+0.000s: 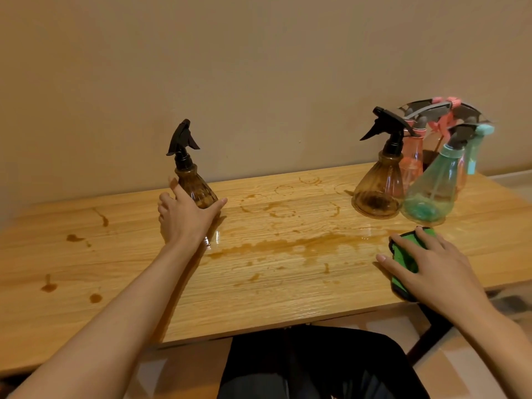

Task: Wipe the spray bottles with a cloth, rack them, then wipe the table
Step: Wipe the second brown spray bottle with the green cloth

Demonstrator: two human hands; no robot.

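A brown spray bottle [192,182] with a black trigger head stands on the wooden table [288,298] left of centre. My left hand [187,217] is spread at its base, the bottle sitting between my straight index finger and thumb; whether they squeeze it is unclear. My right hand [431,266] lies flat, fingers straight, pressing a green cloth [406,263] onto the table near the right front edge. At the back right stand a second brown bottle [380,185], a teal bottle [431,194] and pink bottles [413,159], close together.
Brown liquid stains [288,244] streak across the table's middle, with drops [49,286] at the left and ring marks [283,190] near the back. A plain wall [259,67] rises directly behind the table. My dark-clothed lap [311,367] is under the front edge.
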